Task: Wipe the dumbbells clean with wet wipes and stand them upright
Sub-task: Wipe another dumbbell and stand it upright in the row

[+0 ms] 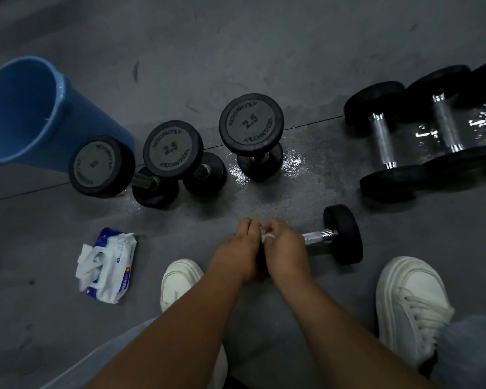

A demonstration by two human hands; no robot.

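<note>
- Your left grip [243,248] is curled round the left head of the lying dumbbell [343,234], near centre on the floor [264,51].
- Your right grip [285,248] has fingers curled and pinches a white wet wipe [267,235] against that same head.
- The handle and right head stick out to the right of your hands.
- Three upright dumbbells [173,148] stand in a row beyond your hands; two read 2.5.
- More flat dumbbells [382,138] lie side by side far right, by a wet shiny patch.
- Wipe pack [107,265] is near left with its flap open.
- Blue bucket [20,108] is far left, just beside the leftmost upright one.
</note>
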